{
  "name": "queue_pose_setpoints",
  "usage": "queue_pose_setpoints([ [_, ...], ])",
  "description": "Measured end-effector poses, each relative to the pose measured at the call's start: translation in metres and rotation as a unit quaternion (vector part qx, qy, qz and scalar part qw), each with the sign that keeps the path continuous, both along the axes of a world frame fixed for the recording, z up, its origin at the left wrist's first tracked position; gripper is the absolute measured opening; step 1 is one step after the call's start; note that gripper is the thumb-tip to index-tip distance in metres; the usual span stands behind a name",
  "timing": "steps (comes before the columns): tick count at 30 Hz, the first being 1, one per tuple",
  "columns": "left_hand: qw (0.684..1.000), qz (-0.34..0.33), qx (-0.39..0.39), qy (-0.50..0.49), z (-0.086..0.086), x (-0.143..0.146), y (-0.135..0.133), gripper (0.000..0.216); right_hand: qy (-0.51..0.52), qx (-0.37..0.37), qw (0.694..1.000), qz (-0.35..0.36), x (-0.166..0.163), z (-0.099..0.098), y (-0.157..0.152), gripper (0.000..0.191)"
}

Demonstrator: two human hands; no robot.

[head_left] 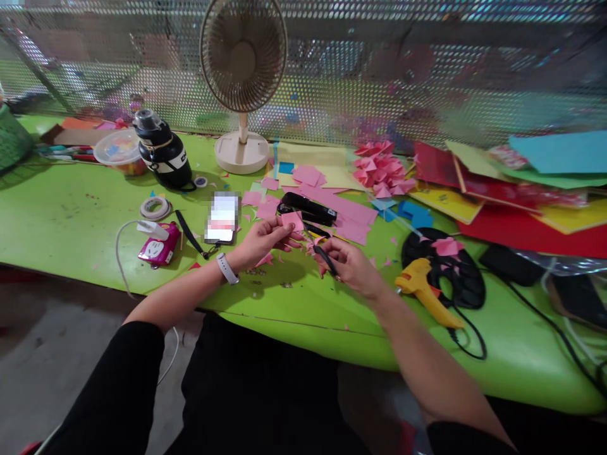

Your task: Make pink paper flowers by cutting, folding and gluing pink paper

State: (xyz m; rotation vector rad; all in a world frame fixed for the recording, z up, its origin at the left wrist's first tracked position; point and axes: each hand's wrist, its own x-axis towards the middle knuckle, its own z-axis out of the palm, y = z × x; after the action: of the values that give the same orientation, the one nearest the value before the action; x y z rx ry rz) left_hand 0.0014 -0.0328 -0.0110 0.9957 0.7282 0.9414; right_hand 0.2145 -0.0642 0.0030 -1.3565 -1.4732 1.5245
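Observation:
Between the thumb and fingers of my left hand [271, 239] is a small square of pink paper [293, 220]. My right hand [349, 265] grips a pair of scissors [325, 258] by the dark handles, with the blades pointing up and left beside the paper's right edge. Both hands are over the front middle of the green table. Just behind them lies a black stapler [307, 208] near a larger pink sheet [356, 218]. Pink paper scraps [265, 259] are scattered under and around the hands.
A fan [241, 151] stands at the back, right of a black bottle [164, 151]. Left are a phone [222, 215], a tape roll [155, 207] and a magenta power adapter [160, 245]. On the right are folded pink paper pieces [379, 167], coloured sheets [502, 221] and a yellow glue gun [424, 287].

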Motion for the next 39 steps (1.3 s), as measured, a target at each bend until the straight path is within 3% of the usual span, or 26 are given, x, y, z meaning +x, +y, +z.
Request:
queue_pose_setpoints([
  [6,1.0,-0.017,-0.01,0.02,0.003,-0.001,0.0,0.027,0.0,0.008,1.0,0.005,0.004,-0.001,0.002,0.049],
  [13,1.0,0.011,-0.027,0.009,0.002,-0.001,0.001,0.023,-0.005,0.012,1.0,0.001,0.003,0.005,0.001,0.052],
  [23,0.999,-0.028,0.004,0.021,-0.001,-0.002,0.001,0.035,-0.02,0.008,0.999,0.042,0.006,0.001,0.004,0.049],
  [30,1.0,-0.002,0.003,0.022,-0.002,-0.001,0.0,0.034,-0.015,0.003,0.998,0.057,0.008,-0.005,0.004,0.046],
  [39,1.0,-0.017,0.018,0.013,-0.006,0.001,-0.001,0.039,-0.014,0.0,0.999,0.051,0.005,-0.001,0.003,0.049],
])
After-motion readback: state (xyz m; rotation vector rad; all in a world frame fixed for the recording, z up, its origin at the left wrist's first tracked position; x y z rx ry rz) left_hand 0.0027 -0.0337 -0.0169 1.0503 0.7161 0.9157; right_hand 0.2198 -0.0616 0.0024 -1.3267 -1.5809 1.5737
